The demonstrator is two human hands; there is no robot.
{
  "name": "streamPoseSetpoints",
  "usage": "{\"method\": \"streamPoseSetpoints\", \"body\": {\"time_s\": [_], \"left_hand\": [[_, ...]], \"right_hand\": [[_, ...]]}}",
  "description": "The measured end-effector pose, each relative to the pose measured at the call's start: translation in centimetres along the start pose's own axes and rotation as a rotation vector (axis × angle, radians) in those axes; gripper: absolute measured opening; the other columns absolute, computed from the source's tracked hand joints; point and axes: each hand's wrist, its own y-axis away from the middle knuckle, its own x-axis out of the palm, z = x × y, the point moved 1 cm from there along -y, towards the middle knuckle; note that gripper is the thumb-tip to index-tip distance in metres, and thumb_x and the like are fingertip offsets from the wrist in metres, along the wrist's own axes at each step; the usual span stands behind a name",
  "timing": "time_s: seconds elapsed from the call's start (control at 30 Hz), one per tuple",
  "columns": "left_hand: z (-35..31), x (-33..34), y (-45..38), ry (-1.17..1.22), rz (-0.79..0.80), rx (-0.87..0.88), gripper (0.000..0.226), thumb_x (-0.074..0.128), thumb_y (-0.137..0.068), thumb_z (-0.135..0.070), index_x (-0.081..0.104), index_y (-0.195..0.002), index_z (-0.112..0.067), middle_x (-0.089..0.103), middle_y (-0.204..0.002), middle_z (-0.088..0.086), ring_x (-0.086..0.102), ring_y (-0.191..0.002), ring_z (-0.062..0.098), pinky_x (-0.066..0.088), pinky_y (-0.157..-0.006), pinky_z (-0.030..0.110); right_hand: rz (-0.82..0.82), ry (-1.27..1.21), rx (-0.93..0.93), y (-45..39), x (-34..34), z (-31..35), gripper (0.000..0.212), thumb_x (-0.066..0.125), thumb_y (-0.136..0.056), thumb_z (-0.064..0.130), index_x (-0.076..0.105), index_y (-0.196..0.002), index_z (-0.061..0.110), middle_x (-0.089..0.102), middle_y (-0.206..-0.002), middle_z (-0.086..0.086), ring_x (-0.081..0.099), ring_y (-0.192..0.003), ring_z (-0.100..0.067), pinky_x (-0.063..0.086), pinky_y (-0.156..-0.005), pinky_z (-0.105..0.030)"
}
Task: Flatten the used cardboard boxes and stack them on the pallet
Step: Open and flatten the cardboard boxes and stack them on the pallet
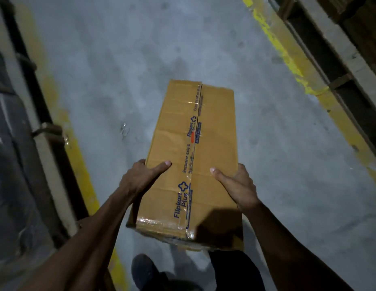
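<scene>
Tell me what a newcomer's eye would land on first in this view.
The long brown cardboard box with blue printed tape along its seam fills the centre, not yet flattened, held above the grey concrete floor. The left hand and right hand grip its near sides, thumbs on top. Worn yellow painted floor lines run along both edges of the aisle.

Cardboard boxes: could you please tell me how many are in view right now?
1. The cardboard box is held above the floor, left hand and right hand at its sides. Others may lie out of view.
</scene>
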Motion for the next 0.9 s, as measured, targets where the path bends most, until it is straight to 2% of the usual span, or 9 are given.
{"method": "streamPoseSetpoints", "body": {"time_s": [0.1, 0.2, 0.3, 0.37, 0.47, 0.53, 0.7, 0.9], "left_hand": [[7.5, -0.7, 1.4, 0.145, -0.035, -0.074, 0.084, 0.061, -0.049, -0.096, 0.067, -0.100, -0.029, 0.073, -0.103, 0.000, 0.070, -0.093, 0.027, 0.054, -0.092, 0.047], [15.8, -1.2, 2.4, 0.273, -0.062, -0.111, 0.091, 0.064, -0.045, -0.097, 0.067, -0.107, -0.031, 0.074, -0.104, -0.003, 0.071, -0.093, 0.026, 0.055, -0.091, 0.048], [22.7, -1.3, 2.9, 0.341, -0.129, -0.116, 0.090, 0.065, -0.046, -0.096, 0.067, -0.109, -0.031, 0.073, -0.104, -0.005, 0.070, -0.095, 0.025, 0.055, -0.092, 0.046], [26.4, -1.0, 2.9, 0.373, -0.164, -0.103, 0.089, 0.065, -0.048, -0.094, 0.066, -0.110, -0.031, 0.072, -0.106, -0.006, 0.069, -0.098, 0.025, 0.053, -0.095, 0.046], [30.3, 0.4, 2.7, 0.383, -0.181, -0.098, 0.079, 0.064, -0.054, -0.088, 0.061, -0.110, -0.032, 0.068, -0.111, -0.006, 0.065, -0.104, 0.027, 0.050, -0.099, 0.044], [32.2, 1.7, 2.1, 0.401, -0.179, -0.069, 0.069, 0.066, -0.062, -0.083, 0.059, -0.110, -0.034, 0.067, -0.110, -0.007, 0.064, -0.104, 0.025, 0.050, -0.099, 0.043], [36.3, 5.8, 0.0, 0.441, -0.192, -0.043, 0.089, 0.062, -0.055, -0.090, 0.059, -0.124, -0.034, 0.068, -0.114, -0.010, 0.065, -0.106, 0.023, 0.050, -0.099, 0.047], [38.8, 10.2, -1.6, 0.487, -0.224, -0.042, 0.099, 0.063, -0.053, -0.090, 0.050, -0.133, -0.033, 0.065, -0.115, -0.010, 0.063, -0.109, 0.023, 0.049, -0.100, 0.049]], "right_hand": [[0.040, 0.098, -0.032, 1.8, 4.8, -0.8, 0.090, 0.070, -0.068, 0.078, 0.045, -0.137, 0.026, 0.061, -0.131, 0.000, 0.058, -0.118, -0.029, 0.048, -0.101, -0.047], [0.061, 0.195, -0.071, 4.1, 10.8, -2.2, 0.092, 0.066, -0.063, 0.084, 0.044, -0.136, 0.031, 0.062, -0.128, 0.003, 0.059, -0.116, -0.027, 0.049, -0.100, -0.048], [0.055, 0.236, -0.109, 5.8, 15.9, -3.7, 0.080, 0.069, -0.075, 0.073, 0.045, -0.137, 0.029, 0.062, -0.128, 0.003, 0.059, -0.114, -0.026, 0.046, -0.091, -0.036], [0.038, 0.269, -0.130, 6.5, 19.1, -5.1, 0.084, 0.069, -0.076, 0.073, 0.042, -0.142, 0.028, 0.061, -0.132, 0.003, 0.059, -0.117, -0.027, 0.045, -0.090, -0.036], [-0.012, 0.279, -0.154, 6.7, 22.6, -7.8, 0.090, 0.069, -0.071, 0.077, 0.041, -0.142, 0.029, 0.061, -0.133, 0.000, 0.059, -0.117, -0.029, 0.049, -0.098, -0.048], [-0.034, 0.282, -0.168, 6.4, 24.1, -9.5, 0.089, 0.068, -0.071, 0.077, 0.040, -0.141, 0.030, 0.061, -0.131, 0.000, 0.059, -0.117, -0.029, 0.049, -0.100, -0.050], [-0.095, 0.327, -0.199, 4.5, 26.5, -13.2, 0.089, 0.068, -0.077, 0.072, 0.034, -0.147, 0.027, 0.056, -0.139, -0.003, 0.055, -0.124, -0.032, 0.044, -0.103, -0.048], [-0.112, 0.314, -0.191, 2.0, 28.6, -18.5, 0.089, 0.068, -0.076, 0.072, 0.032, -0.146, 0.030, 0.058, -0.135, -0.003, 0.055, -0.121, -0.034, 0.043, -0.102, -0.048]]}}
